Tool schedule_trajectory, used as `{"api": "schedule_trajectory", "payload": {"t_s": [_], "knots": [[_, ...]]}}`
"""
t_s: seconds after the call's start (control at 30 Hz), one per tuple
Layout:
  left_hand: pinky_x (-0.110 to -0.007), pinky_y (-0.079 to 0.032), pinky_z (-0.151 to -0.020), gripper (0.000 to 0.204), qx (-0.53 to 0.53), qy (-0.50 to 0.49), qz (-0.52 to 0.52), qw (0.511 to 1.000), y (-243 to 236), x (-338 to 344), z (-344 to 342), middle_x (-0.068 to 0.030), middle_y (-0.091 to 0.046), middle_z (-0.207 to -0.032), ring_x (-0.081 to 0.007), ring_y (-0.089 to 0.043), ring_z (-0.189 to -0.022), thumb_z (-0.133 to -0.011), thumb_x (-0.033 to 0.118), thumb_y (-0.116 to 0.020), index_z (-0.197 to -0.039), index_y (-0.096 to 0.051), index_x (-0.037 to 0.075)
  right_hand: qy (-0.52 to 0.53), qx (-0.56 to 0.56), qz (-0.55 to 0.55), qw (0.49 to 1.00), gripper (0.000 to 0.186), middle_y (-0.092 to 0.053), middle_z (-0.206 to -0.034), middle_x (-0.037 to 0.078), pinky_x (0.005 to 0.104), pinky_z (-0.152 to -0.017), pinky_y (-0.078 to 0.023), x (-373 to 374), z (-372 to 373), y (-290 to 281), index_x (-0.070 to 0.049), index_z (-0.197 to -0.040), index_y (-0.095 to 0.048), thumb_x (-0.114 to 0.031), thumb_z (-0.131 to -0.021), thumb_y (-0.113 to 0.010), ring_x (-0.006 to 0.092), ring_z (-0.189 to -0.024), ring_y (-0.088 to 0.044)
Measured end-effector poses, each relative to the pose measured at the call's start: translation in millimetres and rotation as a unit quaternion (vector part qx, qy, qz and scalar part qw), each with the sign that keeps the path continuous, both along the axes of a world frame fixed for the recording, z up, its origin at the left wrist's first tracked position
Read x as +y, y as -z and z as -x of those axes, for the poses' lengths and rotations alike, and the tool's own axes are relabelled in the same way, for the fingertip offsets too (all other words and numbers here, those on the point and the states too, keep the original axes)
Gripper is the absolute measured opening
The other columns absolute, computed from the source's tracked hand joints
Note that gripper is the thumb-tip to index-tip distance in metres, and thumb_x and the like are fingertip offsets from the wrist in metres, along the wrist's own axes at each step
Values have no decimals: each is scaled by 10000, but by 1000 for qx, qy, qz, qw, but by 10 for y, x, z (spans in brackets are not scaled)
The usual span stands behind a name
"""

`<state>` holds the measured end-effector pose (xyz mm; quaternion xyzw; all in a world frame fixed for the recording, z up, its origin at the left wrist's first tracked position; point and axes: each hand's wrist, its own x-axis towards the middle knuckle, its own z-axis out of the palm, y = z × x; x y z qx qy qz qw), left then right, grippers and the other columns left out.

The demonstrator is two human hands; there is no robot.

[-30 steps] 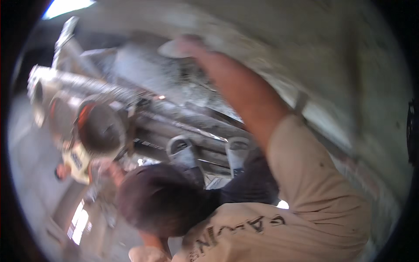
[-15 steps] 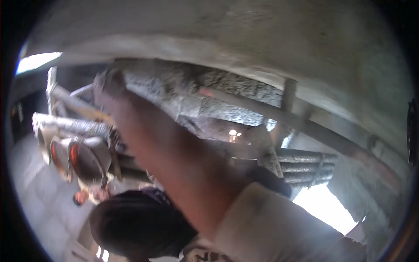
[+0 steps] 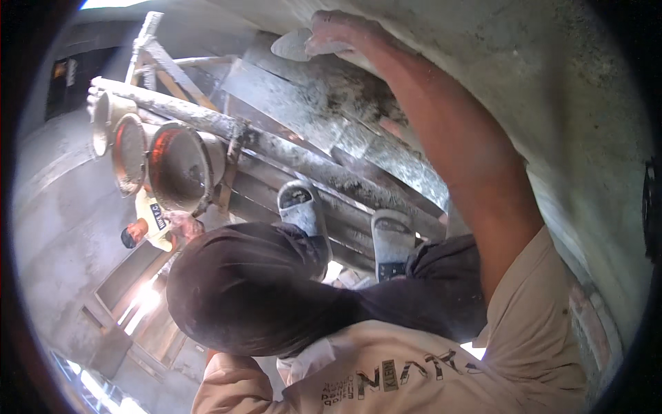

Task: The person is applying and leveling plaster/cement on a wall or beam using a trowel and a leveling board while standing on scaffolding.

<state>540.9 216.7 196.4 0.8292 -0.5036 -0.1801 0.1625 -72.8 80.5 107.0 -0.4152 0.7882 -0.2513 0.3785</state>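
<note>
My right arm reaches up along the grey plastered wall (image 3: 586,96). At its end my right hand (image 3: 339,31) is closed around a trowel (image 3: 292,45), whose grey pointed blade sticks out to the left beside the wall; its handle is hidden in my fingers. Of my left arm only the sleeve (image 3: 231,386) shows at the lower left. My left hand is not visible, the bent knee being in front of that side.
My sandalled feet (image 3: 303,207) stand on a platform of poles (image 3: 303,159). Mortar-smeared buckets (image 3: 181,165) hang at its left end. Lower down at the left is another person (image 3: 153,219). Rough boards (image 3: 303,90) lie between the poles and the wall.
The view has shifted, bringing my legs and feet into sight. My right hand has moved right and up in the picture, and the trowel blade now shows clearly.
</note>
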Motion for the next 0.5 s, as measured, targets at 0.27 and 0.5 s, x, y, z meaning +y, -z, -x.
{"api": "schedule_trajectory", "payload": {"t_s": [0.27,0.5], "knots": [[-440,-564,-729,374,-82,-29,54,995,236,-999,-177,-237,-672,-1106,-306,-705,-924,-1028,247,-426,-1255,-576,-9,-232,198,-59,951,602,-435,-1519,45,395,-1101,-417,193,-170,446,-188,-1471,-455,-392,-936,-643,264,-1337,-465],[-438,-566,-753,354,-157,-47,49,985,725,-1944,52,-228,-670,-1128,-301,-704,-953,-1028,224,-428,-1270,-571,8,-241,194,-155,938,344,-630,-742,199,429,-581,-489,435,-436,-622,40,-906,-681,-286,-795,-675,282,-649,-633]]}}
